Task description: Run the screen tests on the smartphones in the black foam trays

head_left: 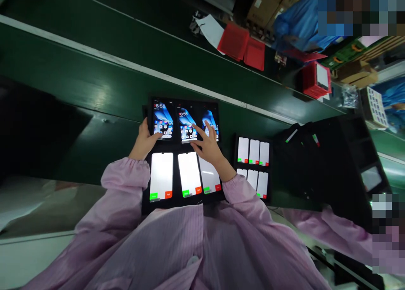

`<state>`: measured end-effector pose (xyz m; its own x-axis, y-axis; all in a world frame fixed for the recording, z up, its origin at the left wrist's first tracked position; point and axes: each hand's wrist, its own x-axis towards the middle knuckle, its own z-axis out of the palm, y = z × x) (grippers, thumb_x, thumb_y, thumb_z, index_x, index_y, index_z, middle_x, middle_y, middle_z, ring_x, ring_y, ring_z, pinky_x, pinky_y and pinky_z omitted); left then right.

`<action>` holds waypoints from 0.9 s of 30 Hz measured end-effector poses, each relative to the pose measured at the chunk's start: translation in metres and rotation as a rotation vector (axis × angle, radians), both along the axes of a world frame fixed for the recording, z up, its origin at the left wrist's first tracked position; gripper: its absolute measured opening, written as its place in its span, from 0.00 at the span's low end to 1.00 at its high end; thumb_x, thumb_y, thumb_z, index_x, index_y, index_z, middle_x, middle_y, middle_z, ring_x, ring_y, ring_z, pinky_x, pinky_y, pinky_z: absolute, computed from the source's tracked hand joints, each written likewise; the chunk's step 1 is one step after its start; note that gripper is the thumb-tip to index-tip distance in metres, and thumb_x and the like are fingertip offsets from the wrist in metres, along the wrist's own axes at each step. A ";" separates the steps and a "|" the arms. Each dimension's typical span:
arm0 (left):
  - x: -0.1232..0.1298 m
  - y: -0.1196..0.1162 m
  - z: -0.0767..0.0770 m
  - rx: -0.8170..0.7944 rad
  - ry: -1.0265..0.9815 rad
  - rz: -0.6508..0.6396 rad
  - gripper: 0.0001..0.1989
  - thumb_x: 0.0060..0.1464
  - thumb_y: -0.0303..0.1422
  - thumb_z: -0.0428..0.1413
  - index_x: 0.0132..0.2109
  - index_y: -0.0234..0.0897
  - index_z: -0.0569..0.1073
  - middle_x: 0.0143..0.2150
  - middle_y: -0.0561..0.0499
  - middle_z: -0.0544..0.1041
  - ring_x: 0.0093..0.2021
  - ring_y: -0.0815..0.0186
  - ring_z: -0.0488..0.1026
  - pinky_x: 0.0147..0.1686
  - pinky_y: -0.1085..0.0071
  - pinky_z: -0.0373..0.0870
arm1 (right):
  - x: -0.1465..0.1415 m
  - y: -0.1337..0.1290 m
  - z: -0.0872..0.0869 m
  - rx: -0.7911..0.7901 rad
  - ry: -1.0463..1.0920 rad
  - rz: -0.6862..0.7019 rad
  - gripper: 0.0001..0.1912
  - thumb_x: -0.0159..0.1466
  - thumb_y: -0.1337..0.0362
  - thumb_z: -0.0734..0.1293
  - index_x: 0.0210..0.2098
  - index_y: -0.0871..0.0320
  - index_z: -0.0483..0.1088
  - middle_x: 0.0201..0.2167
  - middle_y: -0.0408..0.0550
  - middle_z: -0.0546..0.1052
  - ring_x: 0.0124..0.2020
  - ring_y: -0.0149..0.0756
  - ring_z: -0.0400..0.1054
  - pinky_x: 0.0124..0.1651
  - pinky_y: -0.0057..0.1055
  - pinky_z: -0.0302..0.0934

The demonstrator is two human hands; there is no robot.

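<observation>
Several smartphones lie in two rows in a black tray [186,148] before me. The far row shows blue home screens; the near row shows white screens with green and red boxes. My left hand [144,141] is at the tray's left side, its thumb over the lower part of the far-left smartphone [163,119]. My right hand [207,144] is open, fingers spread above the middle smartphone [186,127] and the right smartphone [209,115]. Below the hands are a white-screened smartphone [162,174], a second white smartphone [189,172], and a third smartphone [209,178] partly behind my right wrist.
Another black tray [253,167] of white-screened phones stands to the right. Red sleeves [234,41] and a red stack [314,81] lie across the green bench [126,87]. A person in blue [297,24] works opposite; a pink sleeve [338,226] shows at right.
</observation>
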<state>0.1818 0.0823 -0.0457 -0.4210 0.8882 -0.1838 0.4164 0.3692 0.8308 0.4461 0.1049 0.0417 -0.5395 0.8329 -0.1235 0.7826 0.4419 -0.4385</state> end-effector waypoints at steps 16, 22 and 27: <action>0.011 -0.006 0.023 -0.007 0.011 0.018 0.50 0.43 0.31 0.70 0.74 0.38 0.63 0.66 0.35 0.71 0.75 0.39 0.64 0.76 0.45 0.61 | 0.064 -0.002 -0.023 0.276 0.120 -0.231 0.19 0.78 0.59 0.61 0.50 0.48 0.86 0.72 0.48 0.72 0.82 0.56 0.46 0.79 0.66 0.51; 0.011 -0.003 0.024 0.004 -0.005 0.048 0.49 0.43 0.30 0.70 0.73 0.42 0.65 0.68 0.36 0.70 0.75 0.39 0.63 0.76 0.43 0.62 | 0.085 -0.013 -0.029 0.276 0.094 -0.208 0.18 0.77 0.57 0.63 0.46 0.48 0.87 0.72 0.48 0.72 0.81 0.58 0.50 0.79 0.67 0.53; 0.014 -0.007 0.035 0.080 0.011 0.055 0.43 0.49 0.31 0.67 0.72 0.41 0.66 0.69 0.36 0.68 0.77 0.43 0.61 0.77 0.48 0.60 | 0.077 -0.011 -0.034 0.289 0.083 -0.197 0.18 0.77 0.56 0.64 0.46 0.48 0.87 0.73 0.48 0.72 0.80 0.60 0.50 0.78 0.69 0.52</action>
